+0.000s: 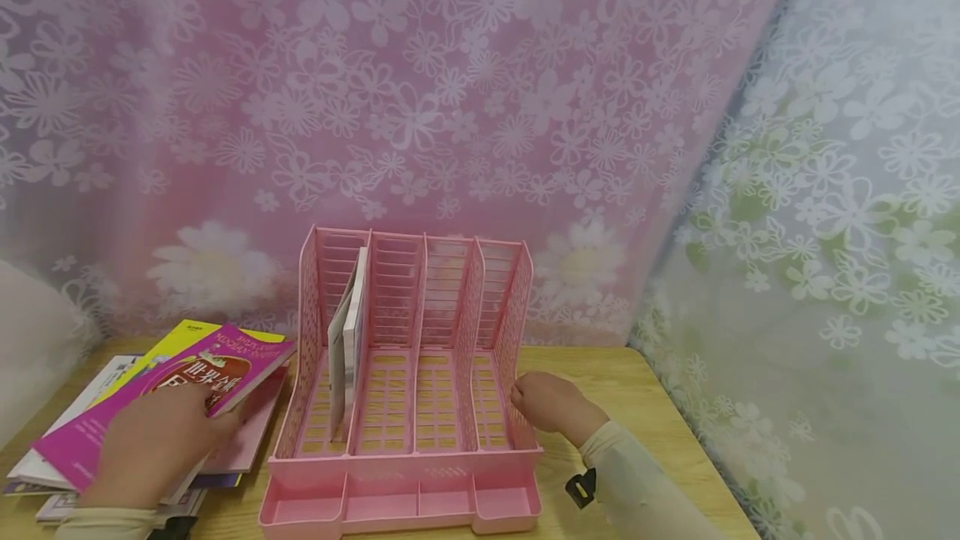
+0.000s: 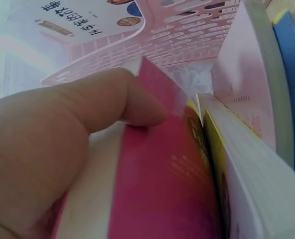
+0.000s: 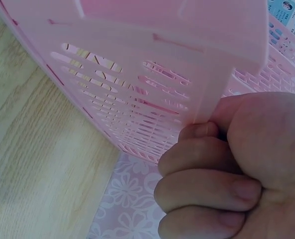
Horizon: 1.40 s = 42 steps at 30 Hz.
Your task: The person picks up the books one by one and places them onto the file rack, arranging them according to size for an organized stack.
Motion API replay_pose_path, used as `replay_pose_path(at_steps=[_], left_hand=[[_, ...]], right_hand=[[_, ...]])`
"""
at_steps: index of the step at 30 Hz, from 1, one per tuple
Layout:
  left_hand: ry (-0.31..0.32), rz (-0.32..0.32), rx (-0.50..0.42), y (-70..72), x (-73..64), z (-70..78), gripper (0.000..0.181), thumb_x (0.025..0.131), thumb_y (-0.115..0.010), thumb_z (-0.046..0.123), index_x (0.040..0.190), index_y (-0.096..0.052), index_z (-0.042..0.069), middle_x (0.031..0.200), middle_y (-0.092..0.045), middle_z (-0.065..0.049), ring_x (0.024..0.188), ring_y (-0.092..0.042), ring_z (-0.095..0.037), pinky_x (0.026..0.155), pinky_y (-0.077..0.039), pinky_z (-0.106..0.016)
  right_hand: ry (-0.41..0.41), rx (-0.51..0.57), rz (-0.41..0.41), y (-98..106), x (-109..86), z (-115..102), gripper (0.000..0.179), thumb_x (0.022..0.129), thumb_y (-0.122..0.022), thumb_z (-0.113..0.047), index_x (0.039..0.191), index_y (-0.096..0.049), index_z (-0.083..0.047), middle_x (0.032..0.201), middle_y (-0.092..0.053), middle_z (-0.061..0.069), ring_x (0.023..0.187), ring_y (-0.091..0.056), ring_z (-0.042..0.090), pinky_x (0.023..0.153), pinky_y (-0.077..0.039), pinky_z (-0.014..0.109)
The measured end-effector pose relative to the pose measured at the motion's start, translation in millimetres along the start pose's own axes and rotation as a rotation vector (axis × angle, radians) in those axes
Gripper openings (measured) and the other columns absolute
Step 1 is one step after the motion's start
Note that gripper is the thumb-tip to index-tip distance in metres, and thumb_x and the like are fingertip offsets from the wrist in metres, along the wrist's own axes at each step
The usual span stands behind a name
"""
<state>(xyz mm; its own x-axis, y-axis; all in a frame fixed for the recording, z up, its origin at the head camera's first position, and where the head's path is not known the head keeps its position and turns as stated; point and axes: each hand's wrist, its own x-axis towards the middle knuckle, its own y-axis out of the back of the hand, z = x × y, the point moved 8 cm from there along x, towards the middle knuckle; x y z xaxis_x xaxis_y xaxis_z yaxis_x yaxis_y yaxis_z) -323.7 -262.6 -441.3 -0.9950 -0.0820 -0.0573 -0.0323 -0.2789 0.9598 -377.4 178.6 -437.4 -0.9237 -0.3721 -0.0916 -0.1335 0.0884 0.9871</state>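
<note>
In the head view, a pink desktop file rack (image 1: 442,467) with upright dividers stands on the table. My left hand (image 1: 153,440) is left of the rack, gripping a magenta book (image 1: 187,373) on top of a pile. Its thumb lies across the edge of that book (image 2: 159,189) in the left wrist view; the other fingers are mostly hidden. On the opposite side, my right hand (image 1: 551,401) pinches the edge of the rack's right side panel (image 3: 152,74), fingers curled. Two thin books (image 1: 352,348) stand in the leftmost slot, leaning slightly.
Beneath the magenta book lies a loose pile with a yellow book (image 1: 176,340), a pink book (image 1: 251,432) and several others. Small front trays (image 1: 446,500) run along the rack's base. A flowered curtain (image 1: 420,107) hangs behind the wooden table (image 1: 630,382).
</note>
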Motion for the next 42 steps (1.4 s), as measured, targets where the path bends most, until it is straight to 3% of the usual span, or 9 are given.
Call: replay_pose_path(at_steps=[5,13,19,23,25,29,32,36,42], left_hand=[[-0.064,0.002,-0.023,10.7,-8.6,8.4,0.038,0.095,-0.065,0.046,0.087,-0.065,0.009,0.074,-0.060,-0.004,0.064,-0.051,-0.023,0.057,-0.043,-0.042],[-0.105,0.081,-0.083,34.8,-26.6,24.8,0.032,0.102,-0.051,0.039,0.081,-0.055,0.015,0.068,-0.052,0.000,0.060,-0.048,-0.020,0.052,-0.036,-0.037],[-0.068,0.215,-0.114,52.3,-28.0,23.6,0.042,0.105,-0.050,0.040,0.103,-0.059,-0.001,0.078,-0.064,-0.014,0.062,-0.052,-0.024,0.053,-0.043,-0.040],[-0.100,0.304,-0.134,58.2,-30.0,29.6,0.053,0.104,-0.055,0.041,0.127,-0.060,-0.007,0.088,-0.069,-0.024,0.065,-0.056,-0.028,0.055,-0.046,-0.044],[-0.111,0.329,-0.150,59.1,-31.5,32.4,0.055,0.104,-0.057,0.041,0.129,-0.061,-0.007,0.091,-0.070,-0.025,0.066,-0.057,-0.029,0.056,-0.045,-0.044],[-0.028,0.348,-0.239,61.9,-34.1,26.2,0.056,0.105,-0.049,0.048,0.119,-0.061,-0.005,0.094,-0.070,-0.025,0.072,-0.058,-0.030,0.058,-0.047,-0.044],[0.042,0.450,-0.333,68.6,-40.1,17.5,0.055,0.107,-0.045,0.047,0.111,-0.060,-0.006,0.096,-0.069,-0.030,0.075,-0.062,-0.038,0.055,-0.051,-0.048],[0.060,0.648,-0.418,74.2,-47.8,12.5,0.050,0.108,-0.046,0.040,0.114,-0.061,-0.008,0.102,-0.069,-0.035,0.083,-0.065,-0.052,0.056,-0.053,-0.057],[0.050,0.741,-0.393,66.9,-43.8,13.0,0.049,0.108,-0.047,0.038,0.113,-0.060,-0.010,0.101,-0.069,-0.036,0.080,-0.066,-0.054,0.057,-0.053,-0.060]], right_hand=[[-0.015,-0.016,0.005,-0.8,1.2,0.3,0.034,0.105,-0.054,-0.016,0.071,-0.056,-0.013,0.070,-0.054,0.001,0.065,-0.049,0.017,0.068,-0.048,0.041],[-0.020,-0.024,0.039,0.3,-0.8,-3.6,0.037,0.104,-0.055,-0.014,0.067,-0.052,-0.012,0.065,-0.049,0.000,0.061,-0.044,0.016,0.063,-0.044,0.039],[-0.027,-0.035,0.053,-0.3,-0.5,-3.9,0.038,0.104,-0.055,-0.015,0.066,-0.052,-0.013,0.065,-0.051,0.001,0.062,-0.045,0.017,0.063,-0.046,0.041],[-0.023,-0.056,0.071,-2.2,1.4,-3.7,0.037,0.103,-0.056,-0.014,0.066,-0.053,-0.012,0.065,-0.052,0.002,0.061,-0.046,0.018,0.063,-0.049,0.043],[-0.020,-0.064,0.074,-2.7,2.1,-3.6,0.036,0.103,-0.057,-0.014,0.067,-0.053,-0.012,0.065,-0.052,0.002,0.061,-0.047,0.018,0.063,-0.050,0.044],[-0.018,-0.065,0.057,-2.6,3.3,-3.7,0.035,0.104,-0.057,-0.014,0.069,-0.055,-0.011,0.067,-0.054,0.003,0.062,-0.050,0.018,0.065,-0.050,0.044],[-0.002,-0.067,0.053,-1.2,4.0,-5.0,0.034,0.104,-0.056,-0.015,0.070,-0.056,-0.011,0.068,-0.055,0.003,0.063,-0.052,0.019,0.065,-0.051,0.043],[0.005,-0.075,0.055,-0.6,2.6,-5.4,0.035,0.104,-0.056,-0.015,0.069,-0.055,-0.012,0.068,-0.056,0.003,0.063,-0.053,0.019,0.067,-0.052,0.044],[0.021,-0.069,0.049,-1.7,0.2,-5.9,0.036,0.104,-0.056,-0.012,0.068,-0.053,-0.012,0.066,-0.050,0.001,0.062,-0.045,0.017,0.065,-0.048,0.041]])
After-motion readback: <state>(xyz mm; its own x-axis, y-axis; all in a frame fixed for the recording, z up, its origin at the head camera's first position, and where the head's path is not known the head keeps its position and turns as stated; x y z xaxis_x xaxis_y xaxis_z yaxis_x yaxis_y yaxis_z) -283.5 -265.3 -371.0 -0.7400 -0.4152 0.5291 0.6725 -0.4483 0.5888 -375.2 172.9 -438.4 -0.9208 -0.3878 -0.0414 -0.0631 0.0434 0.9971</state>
